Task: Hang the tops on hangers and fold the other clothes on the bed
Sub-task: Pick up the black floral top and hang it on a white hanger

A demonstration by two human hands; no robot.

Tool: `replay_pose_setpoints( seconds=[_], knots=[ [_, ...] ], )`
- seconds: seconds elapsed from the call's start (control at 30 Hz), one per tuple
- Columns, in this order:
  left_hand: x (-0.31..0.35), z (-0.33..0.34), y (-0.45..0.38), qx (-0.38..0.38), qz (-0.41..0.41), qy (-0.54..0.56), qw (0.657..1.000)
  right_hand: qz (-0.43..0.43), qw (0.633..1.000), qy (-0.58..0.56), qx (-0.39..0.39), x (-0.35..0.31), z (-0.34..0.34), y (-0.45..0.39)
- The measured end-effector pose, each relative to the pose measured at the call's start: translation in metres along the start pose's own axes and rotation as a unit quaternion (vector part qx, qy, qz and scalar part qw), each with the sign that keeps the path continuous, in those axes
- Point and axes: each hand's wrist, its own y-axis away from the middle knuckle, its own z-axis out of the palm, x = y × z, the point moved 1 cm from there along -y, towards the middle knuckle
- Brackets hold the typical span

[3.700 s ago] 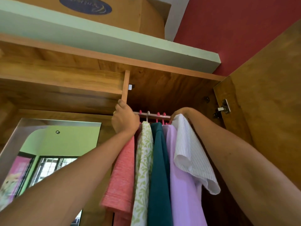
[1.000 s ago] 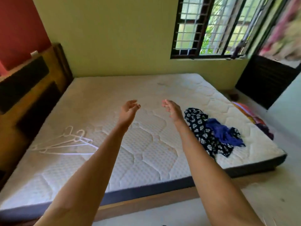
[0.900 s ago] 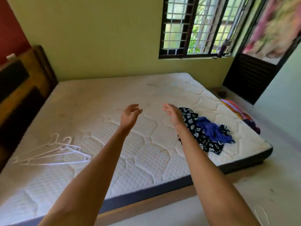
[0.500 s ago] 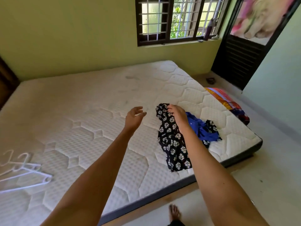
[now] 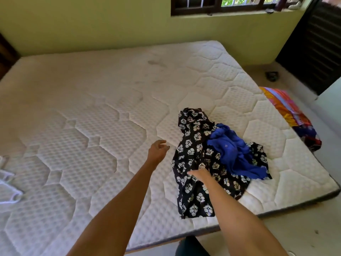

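The right hand (image 5: 200, 174) lies on the floral garment (image 5: 193, 163), fingers pointing left across the dark cloth; whether they pinch the fabric or merely rest on it cannot be told, since the fingertips blur into the print. The left hand (image 5: 157, 151) hangs above the mattress (image 5: 92, 117) just left of that garment, fingers loosely curled and holding nothing, apart from the cloth. The floral garment is crumpled (its shape as a top or a bottom cannot be made out), running from mid-bed down toward the near edge of the mattress. A blue garment (image 5: 234, 152) lies bunched on its right part, touching it and hiding some of it. Both sit on the right half of the bed. At the far left edge white hangers (image 5: 9, 185) rest on the mattress, cut off by the frame so their count is unclear. Beyond the right side of the bed a striped cloth (image 5: 291, 115) lies on the floor, partly hidden behind the mattress edge. Farther back a small dark object (image 5: 271, 75) sits on the floor, too small to identify. The window (image 5: 230, 6) is cut off at the top.
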Motion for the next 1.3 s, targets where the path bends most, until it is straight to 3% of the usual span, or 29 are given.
replay_pose_setpoints(
  seconds=[0.07, 0.13, 0.3, 0.37, 0.47, 0.57, 0.67, 0.77, 0.83, 0.87, 0.93, 1.0, 1.07, 1.17, 1.3],
  knots=[
    [-0.004, 0.007, -0.008, -0.011, -0.014, -0.019, 1.0, 0.007, 0.999, 0.043, 0.021, -0.009, -0.002, -0.01],
    [0.005, 0.007, -0.009, -0.048, -0.024, -0.04, 0.998, 0.011, 0.999, 0.015, 0.033, -0.04, -0.019, -0.006],
    [0.063, -0.005, 0.007, -0.18, -0.002, -0.082, 0.98, -0.109, 0.969, -0.221, -0.022, -0.145, -0.082, 0.055],
    [0.096, -0.014, 0.011, -0.155, 0.042, -0.081, 0.984, -0.159, 0.955, -0.247, -0.032, -0.182, -0.105, 0.09],
    [0.153, -0.031, 0.02, -0.061, 0.129, -0.09, 0.986, -0.219, 0.938, -0.263, -0.058, -0.22, -0.126, 0.134],
    [0.205, -0.053, 0.037, 0.018, 0.142, 0.038, 0.989, -0.32, 0.891, -0.31, -0.084, -0.245, -0.145, 0.184],
    [0.249, -0.078, 0.059, 0.038, 0.136, 0.228, 0.963, -0.43, 0.883, -0.184, -0.045, -0.255, -0.169, 0.226],
    [0.288, -0.109, 0.084, 0.027, 0.153, 0.422, 0.893, -0.46, 0.887, 0.033, -0.009, -0.259, -0.169, 0.248],
    [0.306, -0.13, 0.096, 0.008, 0.188, 0.484, 0.854, -0.488, 0.869, 0.006, 0.084, -0.269, -0.166, 0.256],
    [0.312, -0.142, 0.104, 0.009, 0.215, 0.47, 0.856, -0.497, 0.86, -0.043, 0.11, -0.277, -0.163, 0.265],
    [0.313, -0.159, 0.12, 0.029, 0.252, 0.361, 0.898, -0.504, 0.85, -0.122, 0.093, -0.289, -0.155, 0.286],
    [0.309, -0.171, 0.131, 0.041, 0.252, 0.233, 0.938, -0.527, 0.84, -0.117, 0.055, -0.3, -0.148, 0.31],
    [0.305, -0.181, 0.142, 0.054, 0.241, 0.169, 0.954, -0.563, 0.823, -0.07, 0.02, -0.305, -0.138, 0.332],
    [0.302, -0.204, 0.16, 0.108, 0.23, 0.251, 0.934, -0.598, 0.802, -0.012, 0.006, -0.312, -0.116, 0.343],
    [0.286, -0.245, 0.178, 0.175, 0.18, 0.421, 0.872, -0.631, 0.749, 0.192, 0.069, -0.324, -0.085, 0.341]
  ],
)
